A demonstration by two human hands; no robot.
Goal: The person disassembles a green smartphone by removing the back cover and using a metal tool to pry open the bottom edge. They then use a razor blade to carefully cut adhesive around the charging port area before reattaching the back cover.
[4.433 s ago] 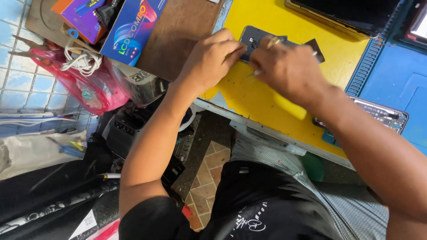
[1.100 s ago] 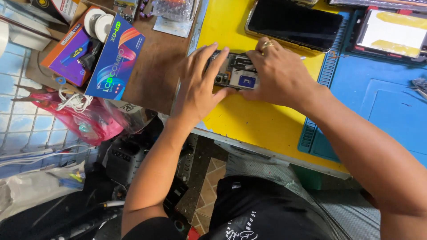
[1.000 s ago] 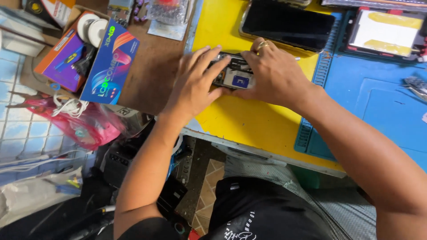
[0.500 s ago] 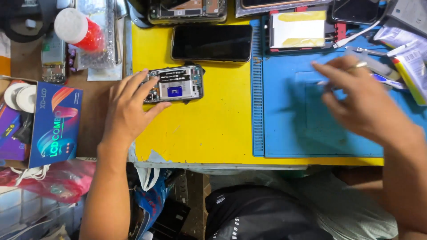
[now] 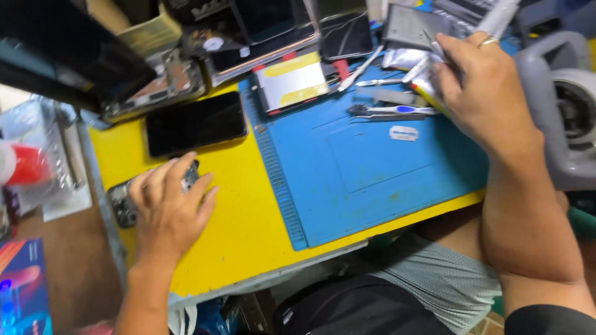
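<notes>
My left hand (image 5: pixel 167 211) lies flat, fingers spread, on an opened phone (image 5: pixel 121 201) with its insides showing, at the left of the yellow mat (image 5: pixel 248 217). My right hand (image 5: pixel 484 93), with a ring on one finger, reaches to the far right of the blue work mat (image 5: pixel 372 167). Its fingers curl over a silvery pouch (image 5: pixel 403 59) and thin metal tools; whether they grip one is hidden. A brush (image 5: pixel 388 110), tweezers (image 5: pixel 375 82) and a razor blade (image 5: pixel 403 132) lie just left of that hand.
A black phone (image 5: pixel 195 123) lies screen up behind my left hand. Beyond it sit a yellow-and-white panel (image 5: pixel 292 80), opened phones and screens. A grey machine (image 5: pixel 559 111) stands at the right, a red-capped bottle (image 5: pixel 22 164) and a coloured box (image 5: pixel 22 285) at the left.
My right hand left the opened phone and moved right and away to the tools at the far edge of the blue mat. My left hand stays on the phone. The view swung right.
</notes>
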